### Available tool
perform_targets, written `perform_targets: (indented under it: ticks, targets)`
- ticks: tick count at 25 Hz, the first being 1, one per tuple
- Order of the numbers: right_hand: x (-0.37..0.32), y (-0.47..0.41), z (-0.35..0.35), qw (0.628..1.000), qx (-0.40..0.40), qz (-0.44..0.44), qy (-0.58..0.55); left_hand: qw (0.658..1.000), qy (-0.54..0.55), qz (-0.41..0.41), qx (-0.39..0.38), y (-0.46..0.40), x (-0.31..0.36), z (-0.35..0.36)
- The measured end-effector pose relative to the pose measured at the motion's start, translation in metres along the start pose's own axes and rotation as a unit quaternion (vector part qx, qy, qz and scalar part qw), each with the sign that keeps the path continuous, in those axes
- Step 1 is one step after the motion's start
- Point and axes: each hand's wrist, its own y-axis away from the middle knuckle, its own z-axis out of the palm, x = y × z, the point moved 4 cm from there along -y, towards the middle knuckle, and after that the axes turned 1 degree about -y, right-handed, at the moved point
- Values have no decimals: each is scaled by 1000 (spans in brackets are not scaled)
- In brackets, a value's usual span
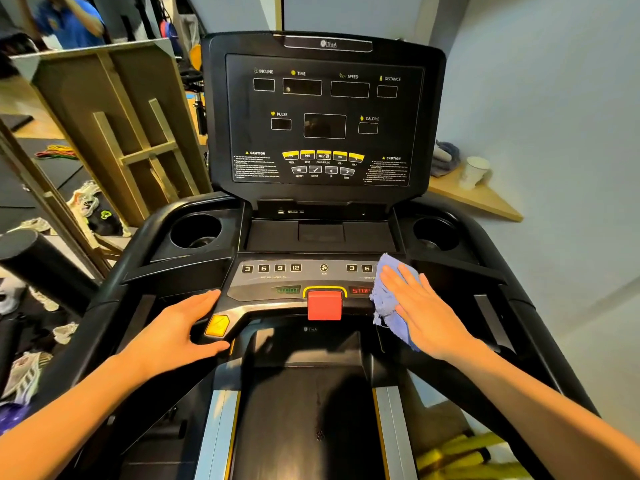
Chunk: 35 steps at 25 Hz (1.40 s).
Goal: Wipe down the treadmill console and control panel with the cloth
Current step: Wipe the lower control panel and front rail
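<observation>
The black treadmill console (pixel 322 109) stands upright ahead with dark display windows and yellow buttons. Below it lies the control panel (pixel 294 278) with numbered keys, START and STOP labels and a red safety key (pixel 324 304). My right hand (pixel 424 311) lies flat, fingers straight, pressing a blue cloth (pixel 386 303) onto the right end of the panel, covering the keys there. My left hand (pixel 180 332) rests on the left handlebar beside a yellow pad (pixel 217 325), thumb under the bar's edge.
Cup holders (pixel 195 230) (pixel 436 233) flank the tray under the console. A wooden frame (pixel 131 133) leans at the left, with shoes and clutter on the floor. A paper cup (pixel 476 173) and grey cloth sit on a shelf at the right. The belt (pixel 308 410) runs below.
</observation>
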Motion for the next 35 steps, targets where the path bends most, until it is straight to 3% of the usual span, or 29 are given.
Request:
perform_targets:
  ticks: [8, 11, 15, 18, 23, 35]
  targets:
    - [-1, -60, -9, 977, 69, 183, -80, 1000, -6, 2, -11, -1, 2, -2]
    - [-13, -75, -11, 967, 98, 235, -19, 1000, -5, 0, -14, -1, 3, -1]
    - [-46, -103, 0, 970, 100, 211, 60, 1000, -6, -8, -13, 0, -1, 2]
    - [-104, -128, 14, 979, 124, 161, 16, 1000, -2, -12, -22, 0, -3, 2]
    - [-174, -167, 43, 987, 87, 132, -13, 1000, 12, 1, -19, 0, 0, 3]
    - [-238, -183, 59, 993, 87, 76, 0, 999, 24, 23, -2, 0, -5, 8]
